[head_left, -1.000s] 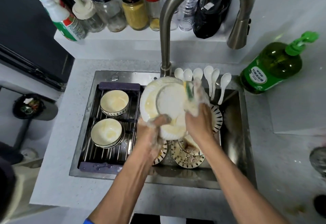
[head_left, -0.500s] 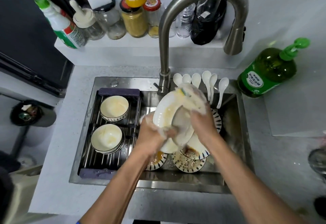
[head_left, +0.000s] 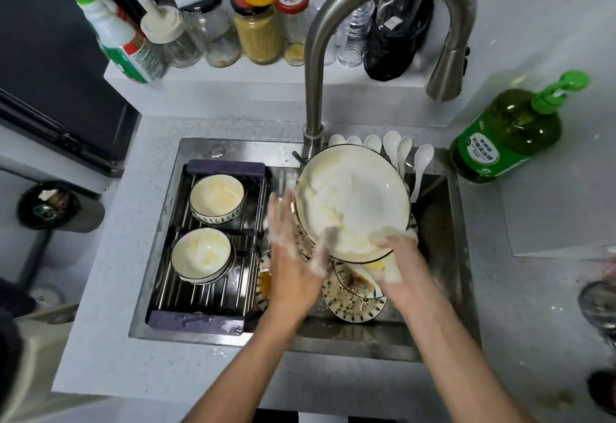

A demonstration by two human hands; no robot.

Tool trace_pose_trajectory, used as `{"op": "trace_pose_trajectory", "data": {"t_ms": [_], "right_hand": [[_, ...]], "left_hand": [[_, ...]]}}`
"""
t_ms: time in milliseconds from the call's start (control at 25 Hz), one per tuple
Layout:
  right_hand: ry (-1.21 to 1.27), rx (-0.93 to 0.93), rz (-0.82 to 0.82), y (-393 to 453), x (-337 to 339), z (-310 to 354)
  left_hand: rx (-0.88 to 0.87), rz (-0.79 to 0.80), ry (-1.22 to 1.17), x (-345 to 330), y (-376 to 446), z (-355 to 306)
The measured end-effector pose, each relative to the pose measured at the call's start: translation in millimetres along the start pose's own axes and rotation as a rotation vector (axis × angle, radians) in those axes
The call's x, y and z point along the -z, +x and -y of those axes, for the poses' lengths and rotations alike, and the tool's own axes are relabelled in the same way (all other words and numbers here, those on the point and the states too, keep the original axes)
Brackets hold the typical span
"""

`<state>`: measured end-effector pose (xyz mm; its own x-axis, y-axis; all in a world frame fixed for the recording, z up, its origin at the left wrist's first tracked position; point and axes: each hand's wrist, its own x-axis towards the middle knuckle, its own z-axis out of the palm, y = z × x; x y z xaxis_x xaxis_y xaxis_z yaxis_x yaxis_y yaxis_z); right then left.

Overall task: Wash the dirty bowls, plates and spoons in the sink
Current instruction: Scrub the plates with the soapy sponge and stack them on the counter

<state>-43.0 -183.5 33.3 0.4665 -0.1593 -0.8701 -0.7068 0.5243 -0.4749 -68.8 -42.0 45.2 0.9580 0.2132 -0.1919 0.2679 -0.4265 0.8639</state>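
We steady the soapy plate (head_left: 353, 202) with our flat, spread left hand (head_left: 293, 256); our right hand (head_left: 396, 262) grips its lower rim with the sponge (head_left: 395, 271). We hold firmly; suds make it slippery.

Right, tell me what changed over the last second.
The plate turned from back-up to soapy face-up. The left hand let go of it and now lies flat beside its rim; the right hand moved from the top edge to the lower edge, gripping plate and sponge. The bowls, spoons and dirty plates stayed put.
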Motion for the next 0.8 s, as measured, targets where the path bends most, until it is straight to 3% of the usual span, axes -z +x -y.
{"op": "trace_pose_trajectory", "data": {"t_ms": [80,160,280,360,480,520,600,680,720,800], "right_hand": [[-0.171,0.006,0.054,-3,-1,-4],[-0.313,0.279,-0.056,6,-2,16],[-0.339,0.532,-0.041,5,-15,26],[-0.261,0.503,-0.041,6,-15,11],[-0.388,0.341,0.111,12,-12,31],[-0.419,0.376,0.142,8,-16,37],[-0.303,0.557,0.104,-6,-23,33],[-0.234,0.551,0.115,-5,-20,10],[-0.212,0.500,0.135,-1,-22,9],[-0.386,0.403,0.200,-5,-29,32]], "left_hand": [[0.367,-0.101,-0.376,0,5,-8],[0.563,-0.035,-0.496,9,29,-10],[0.382,-0.099,-0.617,20,39,-25],[0.245,-0.274,-0.528,15,31,-27],[0.341,-0.020,-0.530,25,48,-28],[0.389,-0.031,-0.635,28,56,-23],[0.340,-0.214,-0.726,28,52,-12],[0.365,-0.337,-0.466,25,25,-2],[0.422,-0.287,-0.428,23,23,6],[0.342,-0.022,-0.303,39,38,3]]}}
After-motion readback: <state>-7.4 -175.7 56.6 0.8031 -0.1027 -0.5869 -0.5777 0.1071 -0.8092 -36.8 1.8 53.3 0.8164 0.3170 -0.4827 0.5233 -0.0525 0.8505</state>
